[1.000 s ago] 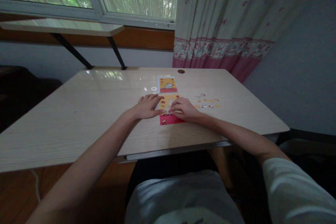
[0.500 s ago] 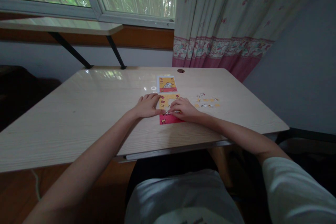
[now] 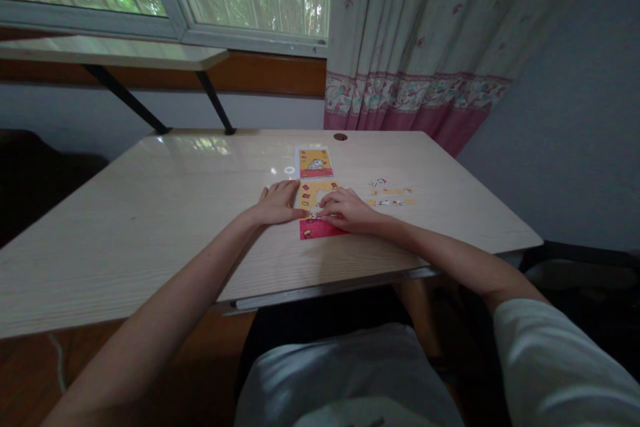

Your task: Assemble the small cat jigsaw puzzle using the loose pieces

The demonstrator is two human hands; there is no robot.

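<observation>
Across the pale desk (image 3: 165, 213), the left hand (image 3: 277, 205) lies spread at the picture's (image 3: 320, 229) edge; the right hand (image 3: 347, 209) bunches, hold unclear. Loose pieces (image 3: 384, 203) look light, thin, best edge-pinched.

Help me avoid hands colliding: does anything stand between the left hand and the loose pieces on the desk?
Yes: the right hand, over the nearer picture, lies between the left hand and the loose pieces.
</observation>
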